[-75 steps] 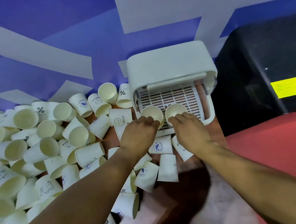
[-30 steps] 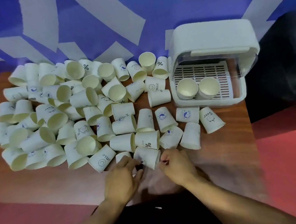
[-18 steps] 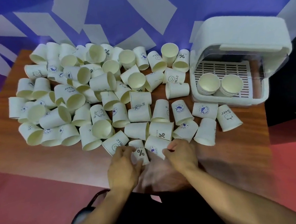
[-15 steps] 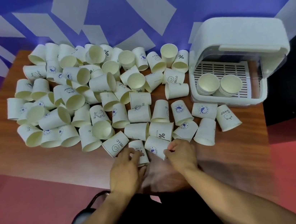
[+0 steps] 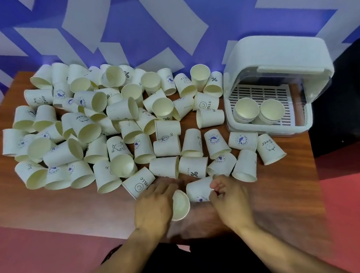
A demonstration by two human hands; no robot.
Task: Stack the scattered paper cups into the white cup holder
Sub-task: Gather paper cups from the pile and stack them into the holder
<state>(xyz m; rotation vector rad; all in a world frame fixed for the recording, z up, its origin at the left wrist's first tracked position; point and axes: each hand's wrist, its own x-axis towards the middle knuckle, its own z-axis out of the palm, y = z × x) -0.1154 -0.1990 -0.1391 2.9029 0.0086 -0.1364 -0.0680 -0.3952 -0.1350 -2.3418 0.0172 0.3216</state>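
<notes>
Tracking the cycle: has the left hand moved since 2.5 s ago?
Yes. The left hand left the white cup holder for the near edge of the table, holding a cup.

The left hand (image 5: 152, 205) hides most of the cup (image 5: 180, 205) it grips, only the mouth shows. Fingers on the right hand (image 5: 230, 196) are smeared, can't tell if they've actually got the lying cup (image 5: 198, 190). The stacks (image 5: 246, 110) in the holder (image 5: 278, 54) are packed too tight to count.
</notes>
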